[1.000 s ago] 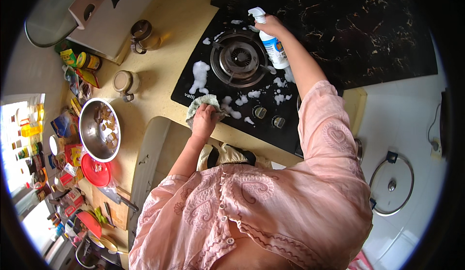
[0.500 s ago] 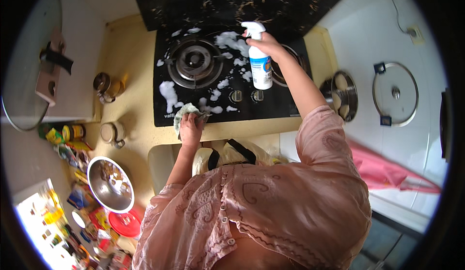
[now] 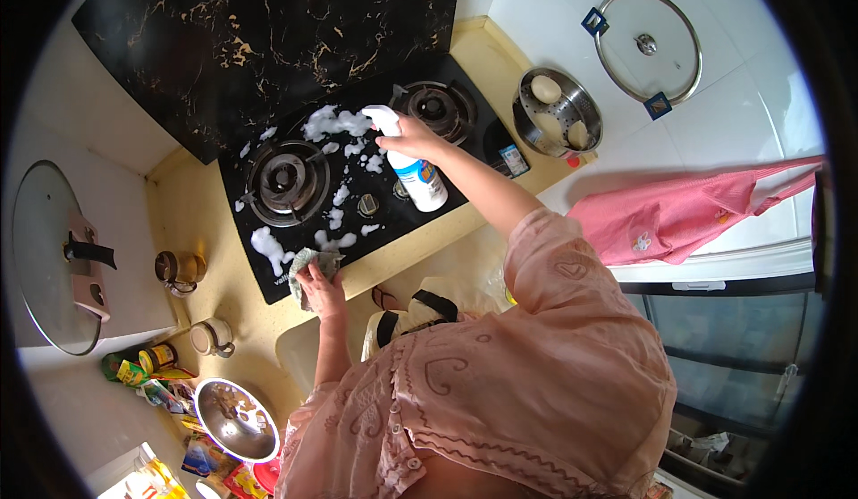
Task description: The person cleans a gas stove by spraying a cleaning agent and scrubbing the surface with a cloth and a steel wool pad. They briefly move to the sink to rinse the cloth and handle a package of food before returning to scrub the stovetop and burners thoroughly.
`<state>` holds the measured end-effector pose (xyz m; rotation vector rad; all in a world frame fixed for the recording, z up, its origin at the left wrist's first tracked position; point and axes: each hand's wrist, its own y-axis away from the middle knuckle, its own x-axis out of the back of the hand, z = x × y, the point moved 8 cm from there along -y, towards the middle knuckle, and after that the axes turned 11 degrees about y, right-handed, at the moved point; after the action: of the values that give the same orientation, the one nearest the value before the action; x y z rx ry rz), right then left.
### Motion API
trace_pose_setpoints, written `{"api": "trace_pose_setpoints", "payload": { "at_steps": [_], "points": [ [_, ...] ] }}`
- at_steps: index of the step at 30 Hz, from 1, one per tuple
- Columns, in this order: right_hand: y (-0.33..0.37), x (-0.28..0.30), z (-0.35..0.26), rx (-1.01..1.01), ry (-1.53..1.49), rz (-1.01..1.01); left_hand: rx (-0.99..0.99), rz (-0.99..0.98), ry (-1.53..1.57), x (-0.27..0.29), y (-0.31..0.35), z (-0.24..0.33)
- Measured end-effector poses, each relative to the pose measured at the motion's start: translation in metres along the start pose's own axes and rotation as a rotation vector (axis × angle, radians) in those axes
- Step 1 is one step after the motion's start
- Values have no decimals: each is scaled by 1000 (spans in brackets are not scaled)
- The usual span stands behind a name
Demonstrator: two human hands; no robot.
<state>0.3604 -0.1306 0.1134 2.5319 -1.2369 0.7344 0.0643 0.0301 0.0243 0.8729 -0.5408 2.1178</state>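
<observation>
My right hand (image 3: 413, 138) is wrapped round the neck of a white spray bottle (image 3: 422, 186) with a blue label, upright over the stove. Its trigger head points to the left. My left hand (image 3: 323, 293) grips a crumpled greenish-white cloth (image 3: 304, 261) at the stove's front left corner. White foam (image 3: 334, 123) lies in patches across the black glass gas stove (image 3: 357, 231), around the left burner (image 3: 288, 183) and between the two burners. The right burner (image 3: 436, 110) sits just beyond my right hand, and one knob (image 3: 367, 204) shows clearly.
A steamer pot (image 3: 579, 138) with pale round pieces stands right of the stove. Two mugs, one glass (image 3: 183, 269) and one beige (image 3: 211, 337), stand to the left. A steel bowl (image 3: 259, 445) and several packets are nearer. Pot lids (image 3: 686, 61) and a pink apron (image 3: 643, 222) hang on the wall.
The view has swung to the right, bringing the apron and steamer pot further in. Both hands keep their hold, the right on the spray bottle, the left on the cloth.
</observation>
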Motion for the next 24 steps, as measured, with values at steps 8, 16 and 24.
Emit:
{"api": "trace_pose_setpoints", "payload": {
  "at_steps": [8, 16, 24],
  "points": [
    [62, 26, -14, 148, -421, -40, 5, 236, 216, 6, 11, -24],
    [125, 21, -4, 135, -568, -195, 726, 318, 1533, -18, 115, 24],
    [195, -77, -61, 386, -525, -599, 724, 469, 1630, 0, 229, 51]
  ]
}}
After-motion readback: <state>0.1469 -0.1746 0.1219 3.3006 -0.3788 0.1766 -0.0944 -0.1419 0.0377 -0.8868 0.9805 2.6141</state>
